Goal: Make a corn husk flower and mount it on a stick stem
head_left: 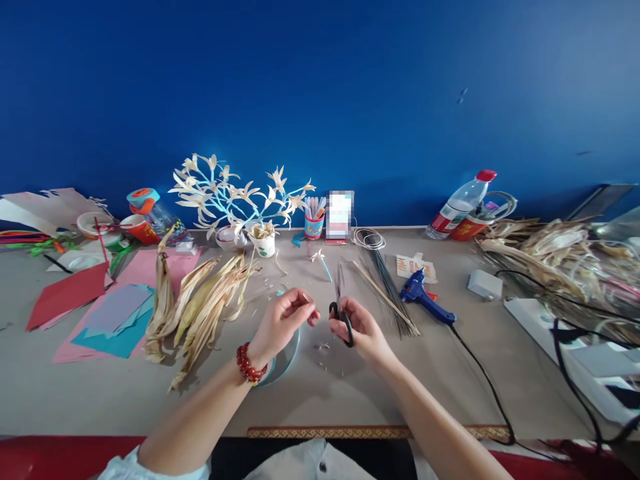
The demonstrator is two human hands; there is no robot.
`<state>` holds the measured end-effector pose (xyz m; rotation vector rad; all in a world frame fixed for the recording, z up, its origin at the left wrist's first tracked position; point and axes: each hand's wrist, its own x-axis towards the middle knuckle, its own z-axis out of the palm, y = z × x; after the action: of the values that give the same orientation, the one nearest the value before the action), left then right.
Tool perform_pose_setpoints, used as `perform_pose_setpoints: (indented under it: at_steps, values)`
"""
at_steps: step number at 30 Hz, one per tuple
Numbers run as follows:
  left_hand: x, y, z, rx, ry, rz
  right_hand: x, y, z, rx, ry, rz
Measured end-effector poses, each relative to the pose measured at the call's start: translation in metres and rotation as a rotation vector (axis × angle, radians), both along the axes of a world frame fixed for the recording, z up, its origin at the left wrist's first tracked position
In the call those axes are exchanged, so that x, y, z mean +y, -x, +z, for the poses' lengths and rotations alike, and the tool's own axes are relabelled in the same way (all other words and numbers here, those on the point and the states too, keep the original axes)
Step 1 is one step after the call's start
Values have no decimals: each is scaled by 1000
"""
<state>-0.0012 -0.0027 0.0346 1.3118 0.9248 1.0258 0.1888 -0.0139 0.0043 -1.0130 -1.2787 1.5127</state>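
Note:
My right hand (364, 329) grips a pair of black-handled scissors (343, 313) at centre, blades pointing up and away. To the left, my left hand (290, 320) has its fingers pinched together; whatever lies between the fingertips is too small to make out. Beneath the left wrist lies a round, clear blue-rimmed dish (287, 363), partly hidden by the hand. Small pale scraps (323, 347) are scattered on the table between the hands. Beyond them lies a single husk flower (320, 259) on a light-blue stem.
White husk flowers (245, 193) stand in a cup at the back. Dried corn husks (205, 300) and coloured paper (113, 333) lie left. On the right are dark wires (387, 287), a blue glue gun (427, 297) with its trailing cord, a bottle (457, 207) and a power strip (550, 347).

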Motion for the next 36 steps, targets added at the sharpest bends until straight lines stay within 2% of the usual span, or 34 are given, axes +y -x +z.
perform_pose_setpoints:
  at_steps: [3, 6, 14, 25, 36]
  values:
    - [4, 6, 2, -39, -57, 89, -1, -4, 0, -89, 29, 178]
    - [5, 7, -1, -89, -79, 132, -2, -5, -3, -155, 3, 234]
    - [4, 4, -2, -96, -72, 141, -3, -6, -8, -259, 0, 236]
    - [3, 5, 0, -85, -63, 102, -3, -6, -11, -264, 24, 217]
    - [5, 6, 3, -58, -32, 106, -3, -5, -5, -225, 77, 230]
